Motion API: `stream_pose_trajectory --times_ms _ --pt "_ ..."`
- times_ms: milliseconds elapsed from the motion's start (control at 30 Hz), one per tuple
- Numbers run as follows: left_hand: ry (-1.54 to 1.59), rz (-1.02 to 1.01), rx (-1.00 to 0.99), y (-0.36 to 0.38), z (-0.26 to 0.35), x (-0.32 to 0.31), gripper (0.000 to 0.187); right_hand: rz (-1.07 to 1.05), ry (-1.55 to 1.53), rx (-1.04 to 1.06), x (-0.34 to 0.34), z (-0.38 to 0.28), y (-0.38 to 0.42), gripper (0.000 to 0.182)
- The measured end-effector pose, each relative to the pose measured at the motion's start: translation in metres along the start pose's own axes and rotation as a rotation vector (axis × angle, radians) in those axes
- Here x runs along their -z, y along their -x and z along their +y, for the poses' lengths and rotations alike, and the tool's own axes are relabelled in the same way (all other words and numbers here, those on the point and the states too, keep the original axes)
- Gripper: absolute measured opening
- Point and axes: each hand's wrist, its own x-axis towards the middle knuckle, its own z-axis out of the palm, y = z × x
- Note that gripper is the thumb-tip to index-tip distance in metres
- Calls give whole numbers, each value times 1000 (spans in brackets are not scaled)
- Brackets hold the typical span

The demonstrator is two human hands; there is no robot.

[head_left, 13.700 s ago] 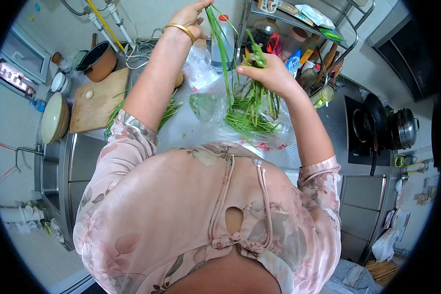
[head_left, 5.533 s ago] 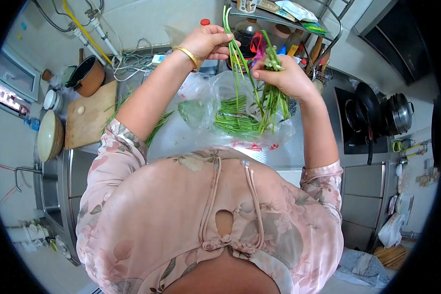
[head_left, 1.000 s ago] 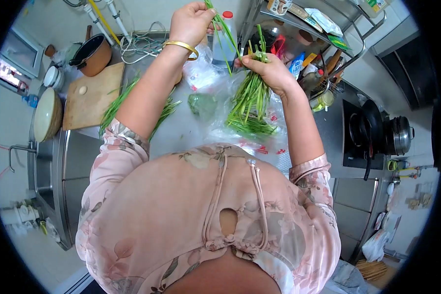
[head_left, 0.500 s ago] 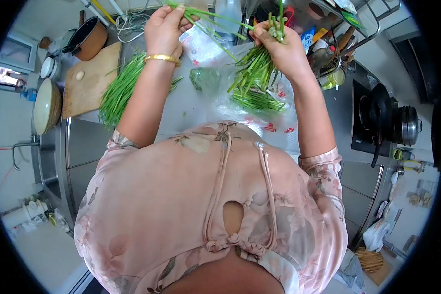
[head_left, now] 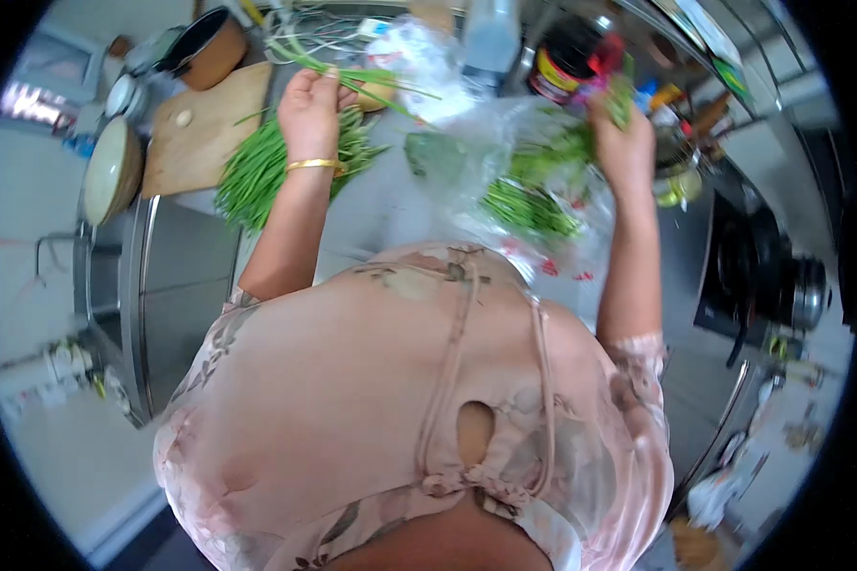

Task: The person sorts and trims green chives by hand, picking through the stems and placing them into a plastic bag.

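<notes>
Left hand [head_left: 309,100] swung over chive pile [head_left: 257,171] gripping stalks [head_left: 362,74], right hand [head_left: 624,143] clutching bunch [head_left: 621,95] above bag [head_left: 533,190].

A long steel counter [head_left: 371,224] runs across the kitchen. On its far left lies a wooden board [head_left: 209,128], with a brown pot [head_left: 209,48] behind it and a round bowl [head_left: 112,181] to its left. Below the bowl is a sink [head_left: 95,295] with a tap [head_left: 52,249]. On the right sits a black stove [head_left: 747,276] with a shiny pot [head_left: 809,290]. A rack [head_left: 695,86] of bottles stands far right. The floor [head_left: 57,457] is pale. The light is bright.
</notes>
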Motion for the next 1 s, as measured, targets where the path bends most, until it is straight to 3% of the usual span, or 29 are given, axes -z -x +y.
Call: stream_pose_trajectory --times_ms 133,200,267,300,400,500,567,633,667,733,800,900,1000 --pt "-1024 66 -65 -31 1 74 15 -207 90 -34 40 15 15 18" --pt "-1191 60 -103 -48 -20 115 20 -229 51 -200 58 16 28 16" --pt "-1461 5 -120 -57 -34 138 22 -234 19 -218 75 27 37 15" --pt "-1547 -64 -33 -66 -50 152 24 -229 8 -231 81 31 40 14" --pt "-1762 -31 -307 -43 -56 136 24 -162 96 -281 100 41 51 13" --pt "-1212 -178 -366 -22 -42 69 22 -137 55 -338 113 50 66 11" --pt "-588 -487 -122 12 -54 11 19 -126 -17 -356 118 59 77 10" --pt "-267 -980 186 50 -49 -52 16 -118 -31 -360 122 66 86 9" --pt "-253 -1178 268 66 -58 -79 16 -98 -49 -386 124 67 91 9" --pt "-620 -1536 69 90 -81 -124 14 -56 -95 -434 125 68 104 9" --pt "-883 -1516 -264 105 -144 -149 14 -28 -105 -463 132 71 117 11" --pt "-1271 -1379 -515 117 -212 -162 15 43 -134 -496 141 89 144 13" --pt "-1430 -1353 -512 126 -224 -168 15 101 -142 -595 147 92 168 12"
